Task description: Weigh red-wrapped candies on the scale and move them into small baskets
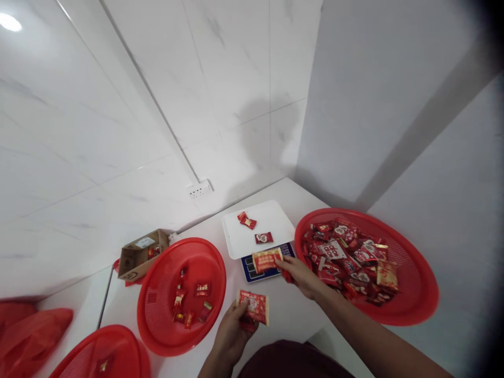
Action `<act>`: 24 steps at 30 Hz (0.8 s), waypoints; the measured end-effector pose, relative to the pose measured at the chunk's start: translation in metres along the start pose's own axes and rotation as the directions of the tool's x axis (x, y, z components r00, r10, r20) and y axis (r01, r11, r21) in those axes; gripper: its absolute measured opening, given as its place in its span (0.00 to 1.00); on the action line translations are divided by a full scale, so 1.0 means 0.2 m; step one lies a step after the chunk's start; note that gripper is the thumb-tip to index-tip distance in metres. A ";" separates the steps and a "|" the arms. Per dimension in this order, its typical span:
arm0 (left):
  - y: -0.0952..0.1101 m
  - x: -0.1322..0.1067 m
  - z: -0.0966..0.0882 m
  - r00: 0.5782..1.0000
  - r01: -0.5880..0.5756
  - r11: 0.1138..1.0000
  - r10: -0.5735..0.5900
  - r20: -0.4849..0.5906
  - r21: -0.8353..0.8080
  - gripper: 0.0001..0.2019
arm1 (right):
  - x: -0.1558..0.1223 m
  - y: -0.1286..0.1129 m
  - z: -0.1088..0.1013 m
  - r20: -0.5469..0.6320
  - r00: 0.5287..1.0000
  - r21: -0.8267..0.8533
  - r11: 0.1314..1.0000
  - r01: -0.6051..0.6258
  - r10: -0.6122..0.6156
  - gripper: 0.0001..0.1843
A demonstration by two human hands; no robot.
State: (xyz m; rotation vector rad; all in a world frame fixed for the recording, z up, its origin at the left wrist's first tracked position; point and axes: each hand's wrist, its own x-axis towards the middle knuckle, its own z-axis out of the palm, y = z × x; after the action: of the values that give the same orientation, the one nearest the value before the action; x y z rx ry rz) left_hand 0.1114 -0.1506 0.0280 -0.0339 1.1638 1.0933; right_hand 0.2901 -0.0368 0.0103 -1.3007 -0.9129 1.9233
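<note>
My left hand (pixel 233 325) is closed on a red snack packet with cream ends (pixel 254 307), near the front of the table; more red wrapping shows under its fingers. In my right hand (pixel 299 275) is a gold and red snack packet (pixel 266 259), with another red wrapper below the fingers. That hand is over the blue keypad of a weighing scale (pixel 250 272). On the scale's white tray (pixel 234 239) lie a dark red packet (pixel 263 238) and a few small red ones (pixel 248 222). To the right, a red basket (pixel 425 289) holds a heap of red packets (pixel 346 257).
Left of the scale stands a red basket (pixel 147 336) with several small packets. Behind it is a cardboard box (pixel 132 262). Another red basket (pixel 129 341) is at the lower left, near red plastic bags (pixel 43 331). Walls with a socket (pixel 200 189) bound the table.
</note>
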 end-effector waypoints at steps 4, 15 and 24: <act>0.00 -0.01 -0.01 0.999 0.001 1.000 0.000 -0.033 0.017 0.08 | 0.06 -0.09 0.04 -0.003 1.000 0.133 0.991 0.000 0.000 0.17; -0.05 -0.01 -0.02 0.992 -0.028 0.988 0.009 0.123 0.150 0.12 | -0.22 0.21 0.08 0.396 0.902 -0.367 0.930 -0.015 0.171 0.20; -0.10 0.02 -0.04 0.996 -0.084 0.794 0.045 0.079 0.601 0.24 | -0.25 0.24 0.04 0.310 0.939 -0.374 0.927 -0.025 0.150 0.16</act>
State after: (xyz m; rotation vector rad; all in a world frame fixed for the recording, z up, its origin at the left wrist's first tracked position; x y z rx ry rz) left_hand 0.1194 -0.1629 0.0122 0.5435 1.4225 0.7274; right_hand 0.2928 -0.1042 -0.0021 -1.2509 -1.4651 2.1591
